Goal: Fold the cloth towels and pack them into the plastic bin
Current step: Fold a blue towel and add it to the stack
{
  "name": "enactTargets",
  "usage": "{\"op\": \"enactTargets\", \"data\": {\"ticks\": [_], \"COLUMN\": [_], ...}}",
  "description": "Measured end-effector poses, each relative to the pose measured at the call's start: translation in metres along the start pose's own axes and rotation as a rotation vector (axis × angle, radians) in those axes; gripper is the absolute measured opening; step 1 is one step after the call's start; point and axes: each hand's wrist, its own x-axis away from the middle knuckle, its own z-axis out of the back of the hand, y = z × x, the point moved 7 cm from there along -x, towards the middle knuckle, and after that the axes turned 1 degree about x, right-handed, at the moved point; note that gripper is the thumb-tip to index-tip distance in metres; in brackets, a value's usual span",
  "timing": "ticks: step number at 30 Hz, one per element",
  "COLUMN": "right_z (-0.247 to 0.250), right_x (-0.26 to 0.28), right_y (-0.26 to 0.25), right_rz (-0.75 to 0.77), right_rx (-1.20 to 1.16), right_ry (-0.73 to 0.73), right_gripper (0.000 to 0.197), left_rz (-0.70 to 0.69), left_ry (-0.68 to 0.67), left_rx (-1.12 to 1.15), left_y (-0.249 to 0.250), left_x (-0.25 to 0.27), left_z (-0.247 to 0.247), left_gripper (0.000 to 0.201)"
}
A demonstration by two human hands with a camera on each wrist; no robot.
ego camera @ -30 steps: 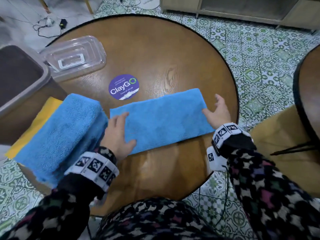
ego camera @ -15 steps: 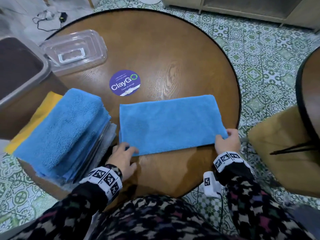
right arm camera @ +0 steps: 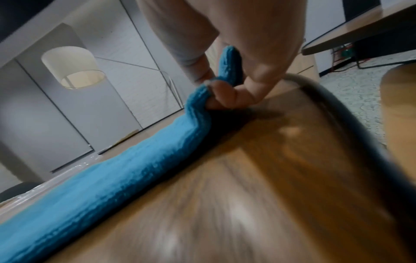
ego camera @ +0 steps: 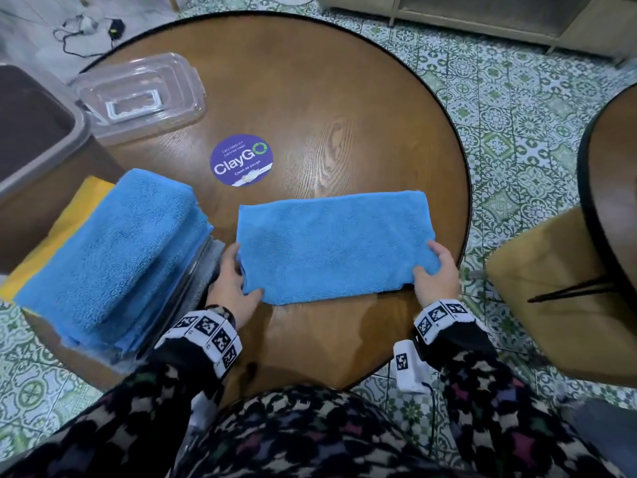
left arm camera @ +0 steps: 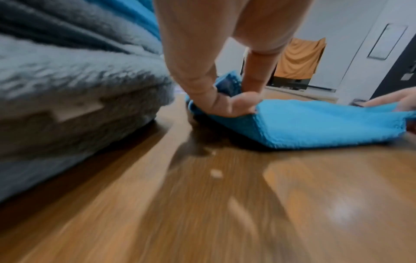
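A blue towel [ego camera: 332,244], folded into a long rectangle, lies across the round wooden table [ego camera: 310,81]. My left hand [ego camera: 238,281] pinches its near left corner, and the left wrist view shows that corner of the towel [left arm camera: 303,124] lifted under the left hand's [left arm camera: 227,105] thumb. My right hand [ego camera: 436,274] pinches the near right corner, where the towel's [right arm camera: 112,178] edge bunches up between the right hand's [right arm camera: 223,96] fingers. A stack of folded blue towels [ego camera: 110,250] fills a clear plastic bin [ego camera: 203,267] at the left.
A clear bin lid [ego camera: 138,94] lies at the table's back left, with a grey bin [ego camera: 38,132] beside it. A purple round sticker [ego camera: 242,159] marks the table centre. A yellow cloth [ego camera: 51,236] sticks out under the stack. A tan stool [ego camera: 565,288] stands at the right.
Both hands slid from lying flat on the towel's ends down to its near corners and took hold of them. The towel now lies straighter across the table.
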Motion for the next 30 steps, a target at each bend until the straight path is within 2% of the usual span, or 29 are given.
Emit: {"op": "enactTargets", "data": {"ticks": [2, 4, 5, 7, 11, 13, 15, 17, 18, 20, 22, 24, 27, 28, 30], "right_z": [-0.006, -0.009, -0.009, -0.002, 0.025, 0.037, 0.042, 0.035, 0.029, 0.019, 0.011, 0.011, 0.018, 0.019, 0.020], "right_x": [-0.006, -0.014, -0.018, -0.025, -0.021, -0.013, -0.002, 0.005, 0.007, 0.009, 0.012, 0.014, 0.012, 0.009, 0.006], "right_y": [-0.010, -0.029, -0.042, -0.071, -0.127, -0.132, -0.116, -0.081, -0.057, -0.011, 0.014, 0.017, 0.014, 0.016, 0.015], "right_rz": [0.030, 0.066, 0.093, 0.164, 0.385, 0.447, 0.431, 0.287, 0.193, 0.016, -0.096, -0.127, -0.184, -0.224, -0.292], "right_rx": [-0.064, -0.084, -0.090, -0.150, -0.327, -0.415, -0.365, -0.222, -0.137, -0.022, 0.003, -0.033, -0.103, -0.123, -0.174], "right_ry": [-0.060, -0.077, -0.067, -0.014, 0.122, 0.197, 0.255, 0.218, 0.180, 0.084, 0.018, 0.038, 0.125, 0.137, 0.132], "right_gripper": [0.054, 0.051, 0.050, 0.049, 0.048, 0.046, 0.043, 0.038, 0.035, 0.035, 0.044, 0.054, 0.062, 0.056, 0.030], "left_rz": [-0.101, -0.149, -0.176, -0.238, -0.418, -0.540, -0.569, -0.512, -0.438, -0.208, -0.020, 0.018, 0.008, 0.021, 0.091], "left_ry": [-0.073, -0.103, -0.082, 0.016, 0.222, 0.278, 0.309, 0.287, 0.239, 0.070, -0.126, -0.187, -0.151, -0.133, -0.084], "left_rx": [0.028, 0.066, 0.132, 0.278, 0.391, 0.420, 0.379, 0.254, 0.148, -0.170, -0.420, -0.448, -0.396, -0.358, -0.254], "left_y": [0.020, 0.045, 0.063, 0.102, 0.160, 0.169, 0.154, 0.120, 0.099, 0.055, 0.022, 0.011, 0.012, 0.013, 0.010], "left_x": [-0.010, -0.021, -0.026, -0.032, -0.025, -0.008, 0.006, 0.011, 0.010, 0.010, 0.017, 0.026, 0.027, 0.027, 0.026], "left_z": [-0.003, -0.001, 0.005, 0.025, 0.074, 0.085, 0.084, 0.068, 0.056, 0.027, 0.005, -0.005, -0.008, -0.007, -0.002], "left_gripper": [0.076, 0.061, 0.057, 0.061, 0.062, 0.056, 0.053, 0.055, 0.059, 0.071, 0.080, 0.077, 0.071, 0.069, 0.064]}}
